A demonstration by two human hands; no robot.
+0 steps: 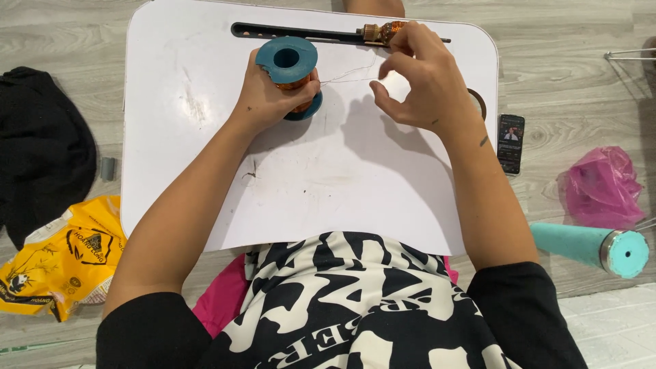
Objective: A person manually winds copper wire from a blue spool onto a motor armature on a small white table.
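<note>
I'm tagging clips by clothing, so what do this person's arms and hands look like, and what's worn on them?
Both forearms are bare, with short black sleeves ending around the elbows. The left hand and right hand wear no gloves, and no rings show. A small dark mark sits on the right forearm near the wrist.

A teal spool (287, 72) of copper wire stands upright on the white worktop (328, 171); a thin wire strand (348, 76) runs from it toward a small copper coil (383, 31)

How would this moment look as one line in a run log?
left hand: grips teal wire spool | right hand: pinches thin wire off spool, touches small copper coil | surface: white lap table
</note>
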